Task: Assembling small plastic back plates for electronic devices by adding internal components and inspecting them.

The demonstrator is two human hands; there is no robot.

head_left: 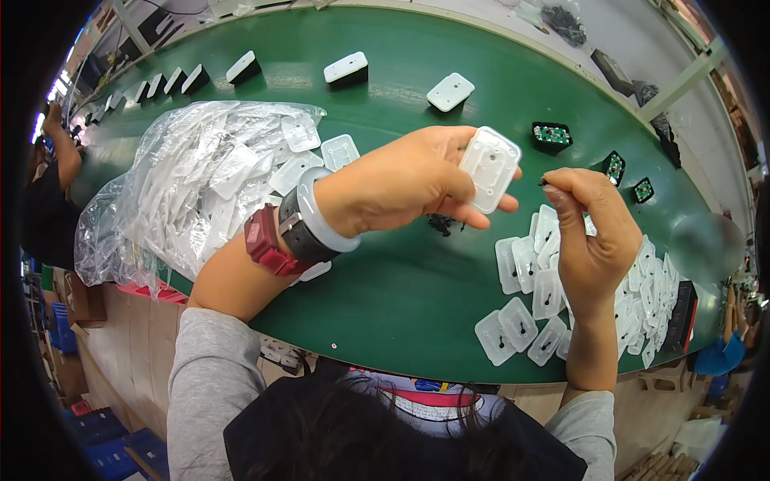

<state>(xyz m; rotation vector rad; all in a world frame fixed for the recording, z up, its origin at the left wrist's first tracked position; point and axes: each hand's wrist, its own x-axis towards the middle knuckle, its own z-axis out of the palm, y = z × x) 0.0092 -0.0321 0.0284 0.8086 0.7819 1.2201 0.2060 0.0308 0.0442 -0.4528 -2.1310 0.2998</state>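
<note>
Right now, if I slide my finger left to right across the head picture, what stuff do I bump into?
Clear crinkled plastic bag, pale grey ring-shaped wristband, white rectangular plastic plate in the left hand's fingers, tiny dark piece, bare right hand, black rectangular box.

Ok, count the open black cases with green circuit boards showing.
3: the first case is right of the held white cover, the second case just beyond the right hand, the third case farther right. Others may be hidden.
</note>
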